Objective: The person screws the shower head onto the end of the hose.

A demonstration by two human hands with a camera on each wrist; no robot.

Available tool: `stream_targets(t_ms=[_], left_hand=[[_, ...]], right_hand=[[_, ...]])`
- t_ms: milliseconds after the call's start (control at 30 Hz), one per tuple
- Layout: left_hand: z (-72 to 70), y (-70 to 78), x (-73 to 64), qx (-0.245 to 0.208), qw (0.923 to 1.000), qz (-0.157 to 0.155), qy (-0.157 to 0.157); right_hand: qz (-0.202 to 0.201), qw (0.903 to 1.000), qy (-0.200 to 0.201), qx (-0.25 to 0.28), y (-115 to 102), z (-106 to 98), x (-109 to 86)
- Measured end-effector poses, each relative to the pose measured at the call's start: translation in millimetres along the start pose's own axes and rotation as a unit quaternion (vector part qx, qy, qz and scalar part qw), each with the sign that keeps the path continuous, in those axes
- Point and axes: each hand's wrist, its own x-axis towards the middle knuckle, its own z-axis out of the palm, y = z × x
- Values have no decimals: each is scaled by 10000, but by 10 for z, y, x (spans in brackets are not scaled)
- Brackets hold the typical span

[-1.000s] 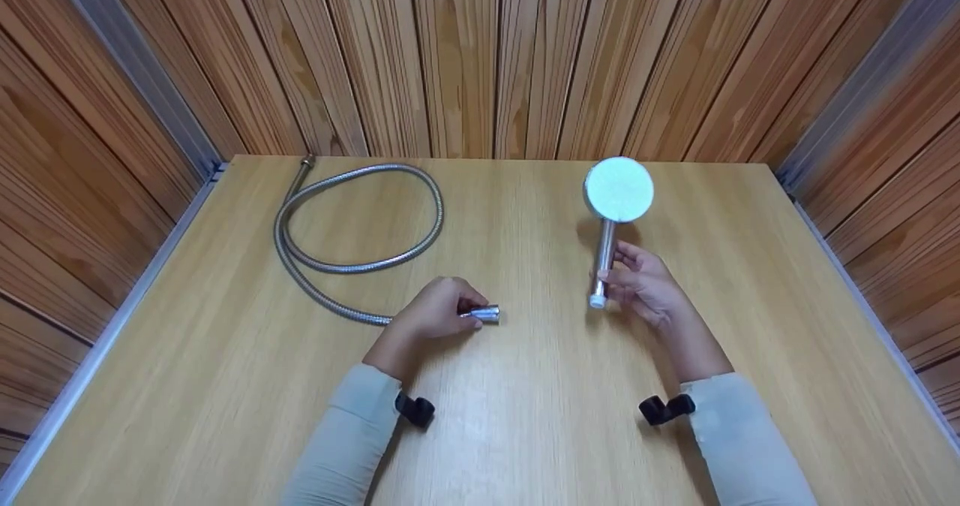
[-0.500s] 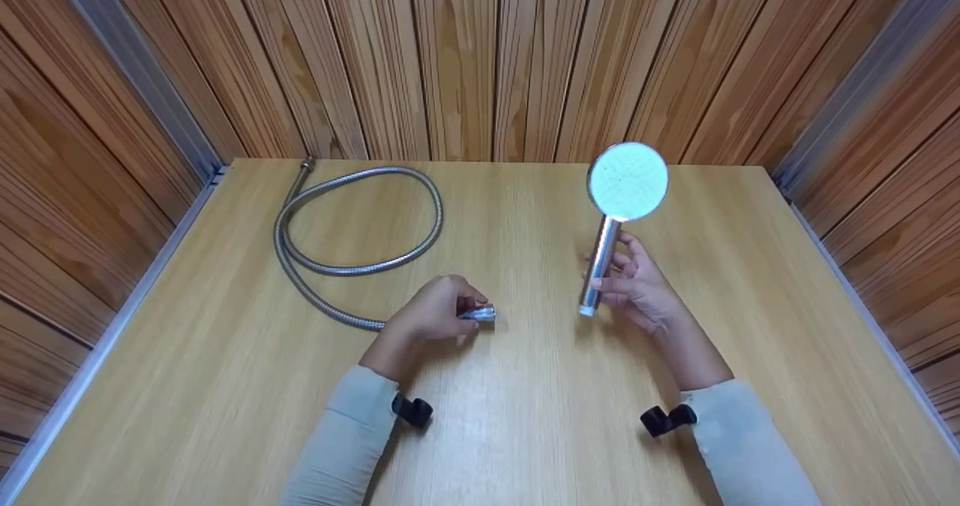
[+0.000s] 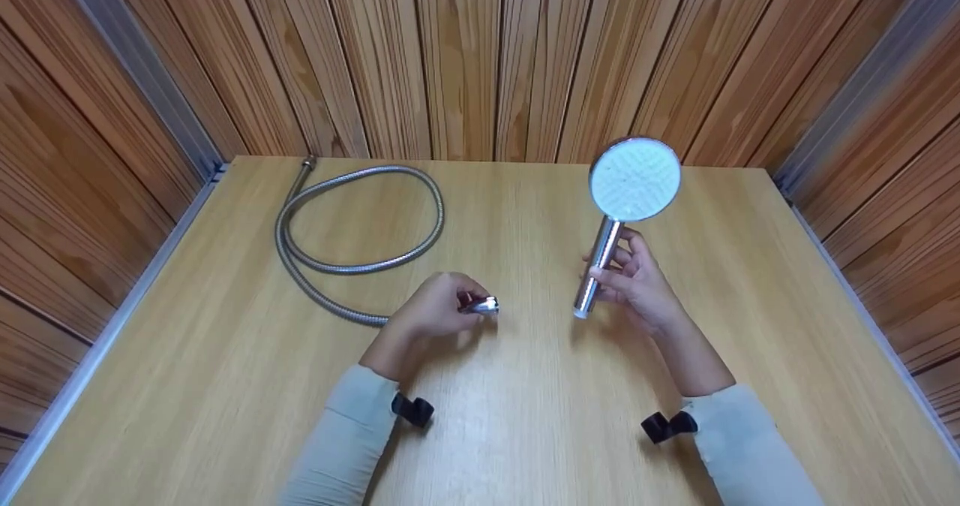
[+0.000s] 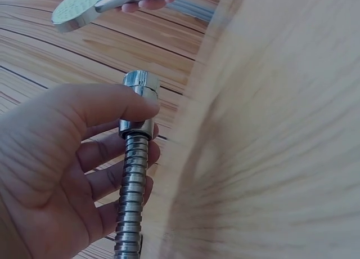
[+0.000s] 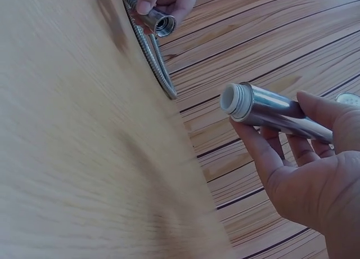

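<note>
My left hand [image 3: 435, 307] pinches the chrome end nut of a shower hose [image 3: 360, 269] between thumb and fingers, its open threaded mouth [image 5: 164, 26] pointing right. From that hand the ribbed metal hose runs left and lies in a loop on the table. My right hand [image 3: 636, 281] grips the chrome handle of a shower head [image 3: 635, 179], round pale face turned up and handle slanting down to the left. A white threaded end [image 5: 237, 100] sticks out of the handle's bottom in the right wrist view. A gap of table separates the nut from the handle end.
The wooden table [image 3: 510, 431] meets a plank wall [image 3: 457, 55] at the back, with plank walls at both sides. The hose's other end fitting [image 3: 308, 162] lies at the back left edge. Dark camera mounts sit on both wrists.
The shower head has been raised from the table, its face coming closer to the camera and its handle end swinging left. My left hand has lifted the hose nut slightly, tipping its end up.
</note>
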Motion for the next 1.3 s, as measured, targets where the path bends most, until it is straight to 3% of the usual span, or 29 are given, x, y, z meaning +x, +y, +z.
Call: stream_targets(t_ms=[233,667,967,1300], left_hand=[[10,68,1,-111,9997,58,195],[79,214,-33,-390,9946,157,952],[137,393,-59,-498,9897,332,1297],[180,532,-32,-954,9798,473,1692]], right_hand=[[-215,9990,357,-132,-16,51,-24],[-662,9957,643,11,-92,222,-74],[-988,9854,1195,699,-221,350,-135],[-1452,9717,1467,1150,-342,543,-149]])
